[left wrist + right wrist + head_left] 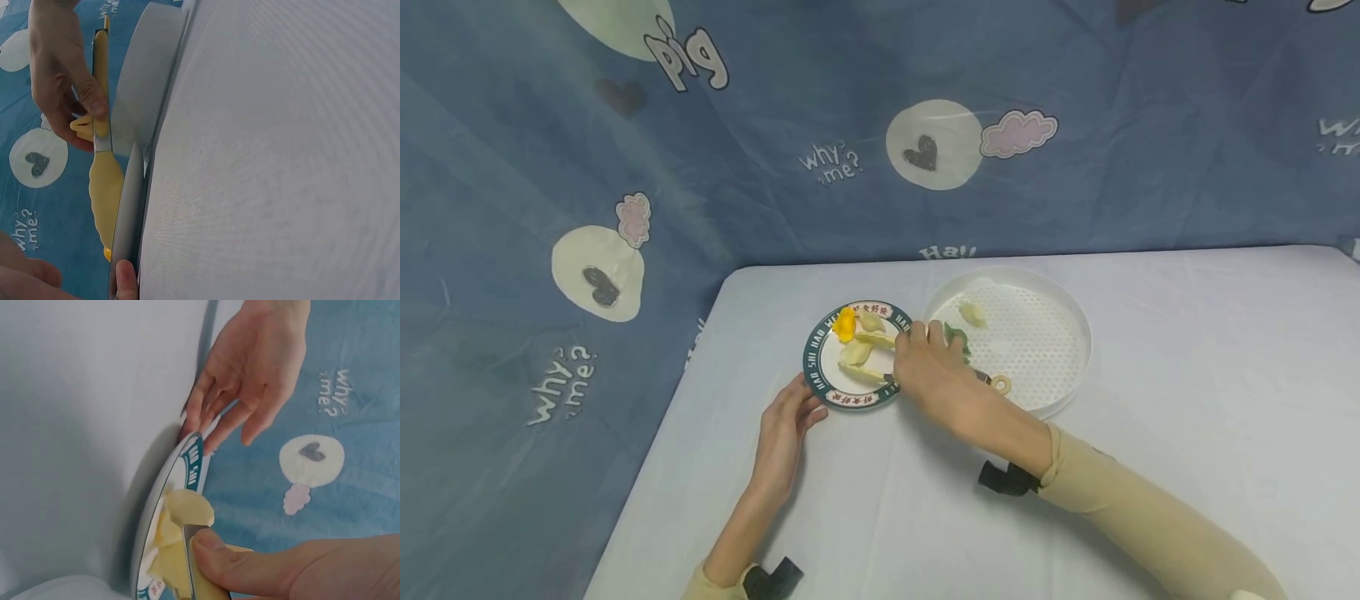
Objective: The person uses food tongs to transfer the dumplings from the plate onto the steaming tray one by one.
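My right hand (928, 367) grips a pair of yellow tongs (106, 194) with metal parts and scalloped tips. The tips reach over a round plate (820, 392) with a green lettered rim, one on each side of a pale yellow piece (856, 352). Also on the plate are a bright yellow-orange piece (844, 325) and another pale piece (871, 322). At the plate's near left, my left hand (784, 425) holds the rim between thumb and fingers. Whether the tongs touch the pale piece is hard to tell.
Right of the plate stands a round white tray (1078, 358) with a dotted, perforated-looking bottom. It contains a pale piece (972, 314) and a green leafy piece (957, 335), partly behind my right hand. A white cloth (1187, 358) covers the table, and a blue printed curtain (820, 92) hangs behind.
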### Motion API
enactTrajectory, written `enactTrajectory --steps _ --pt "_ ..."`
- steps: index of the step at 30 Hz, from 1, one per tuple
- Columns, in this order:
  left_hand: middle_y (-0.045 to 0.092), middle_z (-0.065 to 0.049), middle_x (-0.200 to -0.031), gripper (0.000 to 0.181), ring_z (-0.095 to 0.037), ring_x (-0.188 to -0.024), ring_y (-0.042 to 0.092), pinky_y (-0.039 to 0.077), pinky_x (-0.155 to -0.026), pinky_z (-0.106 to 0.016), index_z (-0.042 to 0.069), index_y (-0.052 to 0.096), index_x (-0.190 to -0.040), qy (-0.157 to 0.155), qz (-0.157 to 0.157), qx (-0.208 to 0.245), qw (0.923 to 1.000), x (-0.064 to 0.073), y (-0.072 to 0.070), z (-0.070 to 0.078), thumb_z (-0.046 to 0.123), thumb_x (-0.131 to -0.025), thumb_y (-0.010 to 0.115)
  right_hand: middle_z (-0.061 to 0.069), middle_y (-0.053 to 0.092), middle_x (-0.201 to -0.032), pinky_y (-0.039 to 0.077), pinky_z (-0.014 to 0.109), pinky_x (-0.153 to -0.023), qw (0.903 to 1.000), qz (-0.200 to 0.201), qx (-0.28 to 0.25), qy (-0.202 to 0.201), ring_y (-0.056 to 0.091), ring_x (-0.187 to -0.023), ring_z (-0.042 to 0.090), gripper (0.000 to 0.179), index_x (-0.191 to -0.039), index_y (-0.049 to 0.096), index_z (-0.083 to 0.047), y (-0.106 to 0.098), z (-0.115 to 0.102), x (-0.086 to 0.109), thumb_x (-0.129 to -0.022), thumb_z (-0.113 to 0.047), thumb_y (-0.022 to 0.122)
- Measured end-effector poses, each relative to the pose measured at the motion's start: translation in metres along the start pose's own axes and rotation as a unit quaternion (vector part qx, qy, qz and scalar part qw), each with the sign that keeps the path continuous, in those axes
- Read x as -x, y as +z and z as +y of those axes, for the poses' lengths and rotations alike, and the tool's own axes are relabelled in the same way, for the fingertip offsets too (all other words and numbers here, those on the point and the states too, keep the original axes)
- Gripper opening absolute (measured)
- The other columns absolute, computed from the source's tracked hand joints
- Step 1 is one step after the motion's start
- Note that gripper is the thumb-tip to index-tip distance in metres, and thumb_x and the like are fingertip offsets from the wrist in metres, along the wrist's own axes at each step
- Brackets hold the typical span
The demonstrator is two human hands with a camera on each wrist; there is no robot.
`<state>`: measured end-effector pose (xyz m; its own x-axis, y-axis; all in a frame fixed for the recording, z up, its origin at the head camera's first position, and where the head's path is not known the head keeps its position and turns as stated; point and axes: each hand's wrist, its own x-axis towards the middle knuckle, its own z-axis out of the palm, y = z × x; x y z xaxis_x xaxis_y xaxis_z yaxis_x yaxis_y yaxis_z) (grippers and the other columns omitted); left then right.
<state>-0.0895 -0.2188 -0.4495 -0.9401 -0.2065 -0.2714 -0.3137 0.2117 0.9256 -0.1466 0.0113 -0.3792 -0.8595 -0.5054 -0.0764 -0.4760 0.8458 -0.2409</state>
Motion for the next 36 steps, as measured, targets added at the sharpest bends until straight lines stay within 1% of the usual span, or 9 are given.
enactTrajectory --steps 6,10,14,18,21,24,26,32,36 --pt "0.054 -0.013 -0.156 0.060 -0.025 -0.141 0.059 0.058 -0.100 -0.007 0.005 0.029 -0.169 -0.001 0.004 -0.003 1.0000 -0.001 0.001 0.001 0.038 -0.118 0.033 0.022 0.056 -0.108 0.057 0.059 -0.088 0.9998 0.012 0.008 -0.015 0.051 -0.102 0.038 0.026 -0.123 0.057 0.012 0.000 0.001 0.004 -0.097 0.009 0.061" --pt "0.054 -0.013 -0.157 0.061 -0.025 -0.142 0.059 0.058 -0.100 -0.008 0.005 0.030 -0.169 -0.002 0.005 -0.005 1.0000 -0.001 0.002 0.001 0.038 -0.118 0.034 0.022 0.055 -0.109 0.058 0.061 -0.091 0.9998 0.010 0.008 -0.017 0.050 -0.102 0.038 0.025 -0.125 0.057 0.012 0.001 0.002 0.005 -0.104 -0.001 0.061" --pt "0.054 -0.012 -0.157 0.060 -0.025 -0.141 0.059 0.058 -0.101 -0.008 0.006 0.031 -0.168 0.003 0.005 -0.005 1.0000 0.000 0.001 0.001 0.039 -0.118 0.034 0.023 0.056 -0.112 0.058 0.063 -0.093 0.9998 0.006 0.000 -0.016 0.051 -0.104 0.039 0.036 -0.128 0.056 0.013 0.000 0.003 0.005 -0.110 -0.018 0.059" --pt "0.054 -0.012 -0.157 0.060 -0.024 -0.141 0.059 0.058 -0.101 -0.008 0.006 0.031 -0.168 0.005 0.004 -0.006 1.0000 0.000 0.001 0.000 0.040 -0.118 0.033 0.024 0.057 -0.113 0.060 0.062 -0.090 0.9997 0.002 -0.006 -0.025 0.050 -0.103 0.038 0.031 -0.126 0.055 0.013 -0.001 0.005 0.006 -0.103 -0.003 0.066" --pt "0.054 -0.012 -0.157 0.061 -0.024 -0.141 0.059 0.058 -0.101 -0.008 0.006 0.030 -0.169 0.004 0.004 -0.007 1.0000 0.000 0.001 0.000 0.040 -0.118 0.033 0.024 0.056 -0.112 0.060 0.059 -0.085 0.9995 0.003 -0.008 -0.031 0.048 -0.100 0.037 0.029 -0.122 0.055 0.013 -0.002 0.007 0.008 -0.096 0.010 0.066" --pt "0.055 -0.012 -0.156 0.061 -0.024 -0.141 0.059 0.057 -0.101 -0.008 0.006 0.030 -0.169 0.004 0.005 -0.008 1.0000 0.001 0.001 0.000 0.039 -0.118 0.033 0.022 0.055 -0.109 0.059 0.055 -0.081 0.9994 0.008 -0.008 -0.033 0.047 -0.098 0.035 0.026 -0.121 0.055 0.012 -0.003 0.008 0.010 -0.097 0.009 0.064" --pt "0.055 -0.013 -0.156 0.060 -0.024 -0.141 0.059 0.057 -0.101 -0.008 0.006 0.030 -0.168 0.004 0.005 -0.007 1.0000 0.001 0.001 0.000 0.039 -0.118 0.033 0.021 0.055 -0.107 0.059 0.054 -0.082 0.9992 0.014 0.000 -0.037 0.047 -0.097 0.035 0.024 -0.121 0.055 0.012 -0.003 0.008 0.012 -0.099 0.007 0.064" --pt "0.055 -0.013 -0.156 0.059 -0.024 -0.140 0.059 0.058 -0.101 -0.008 0.005 0.030 -0.168 0.002 0.004 -0.004 1.0000 0.001 0.001 0.000 0.037 -0.118 0.033 0.021 0.056 -0.106 0.060 0.058 -0.091 0.9976 0.035 0.040 -0.045 0.051 -0.098 0.036 0.029 -0.120 0.056 0.012 0.000 0.007 0.013 -0.095 0.008 0.069" --pt "0.054 -0.012 -0.156 0.060 -0.024 -0.140 0.058 0.057 -0.102 -0.008 0.006 0.030 -0.168 0.004 0.001 -0.003 1.0000 0.001 0.000 0.000 0.038 -0.118 0.032 0.019 0.054 -0.106 0.059 0.056 -0.090 0.9971 0.042 0.050 -0.040 0.049 -0.098 0.035 0.031 -0.123 0.055 0.012 0.003 0.006 0.011 -0.094 0.010 0.067"
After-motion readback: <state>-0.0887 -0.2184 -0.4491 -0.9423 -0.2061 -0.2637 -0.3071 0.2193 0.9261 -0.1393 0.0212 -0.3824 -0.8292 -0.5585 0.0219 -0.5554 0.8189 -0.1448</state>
